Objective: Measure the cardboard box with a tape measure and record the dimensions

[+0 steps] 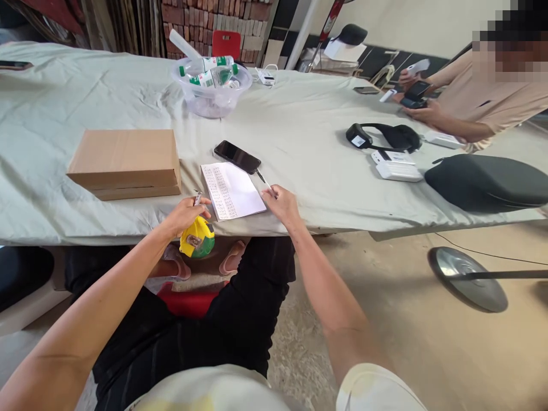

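Observation:
My left hand [188,214] is closed on a yellow and green tape measure [197,238], whose case hangs below my fingers past the table's front edge. A short whitish strip [197,198] pokes up between those fingers, probably the tape's end. My right hand [282,204] pinches a slim pen [266,181], its dark tip pointing toward the phone. Between both hands lies a white sheet of paper [240,194] with columns of handwriting on its left half. A black phone [237,156] rests along the paper's far edge.
A cardboard box [124,162] sits left of the paper. Farther back stands a clear plastic tub [209,103] of bottles. At right are a black headset [385,137], white boxes [396,165] and a dark case [488,181]. Another person [462,97] holds small devices across the table.

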### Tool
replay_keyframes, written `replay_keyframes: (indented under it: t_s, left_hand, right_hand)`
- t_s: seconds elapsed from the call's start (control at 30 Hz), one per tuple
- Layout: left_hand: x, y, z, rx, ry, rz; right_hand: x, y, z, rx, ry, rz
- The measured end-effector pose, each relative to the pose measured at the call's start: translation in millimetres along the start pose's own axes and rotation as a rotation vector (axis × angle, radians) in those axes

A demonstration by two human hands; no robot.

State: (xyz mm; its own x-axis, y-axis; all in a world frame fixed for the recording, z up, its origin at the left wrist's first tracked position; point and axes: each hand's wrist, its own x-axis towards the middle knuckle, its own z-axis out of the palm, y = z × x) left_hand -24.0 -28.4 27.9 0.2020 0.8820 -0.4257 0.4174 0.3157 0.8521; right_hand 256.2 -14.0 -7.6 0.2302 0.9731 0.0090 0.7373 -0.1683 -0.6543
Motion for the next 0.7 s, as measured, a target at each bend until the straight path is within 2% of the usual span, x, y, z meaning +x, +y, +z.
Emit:
replay_keyframes:
  t_s: [0.13, 0.4, 0.57, 0.63, 0.7]
  left_hand:
    - [-4, 3, -0.6, -0.042, 0.048, -0.009]
    - [0, 14, -8.4, -0.010, -0.006, 0.025]
    - [-3, 31, -18.3, -0.045, -0.025, 0.092]
    - [-5, 41, -22.2, -0.093, -0.020, 0.112]
    - [-3, 49, -23.1, -0.162, -0.035, 0.120]
  right_hand:
    - [-16, -4, 10, -0.021, -0.021, -0.006]
    - [-32, -13, 23, -0.119, -0.037, -0.074]
    - [-30, -16, 10, -0.030, -0.077, -0.010]
    - [-25, -17, 1, 0.061, -0.005, 0.024]
    - [-23, -23, -9, 0.245, 0.087, 0.039]
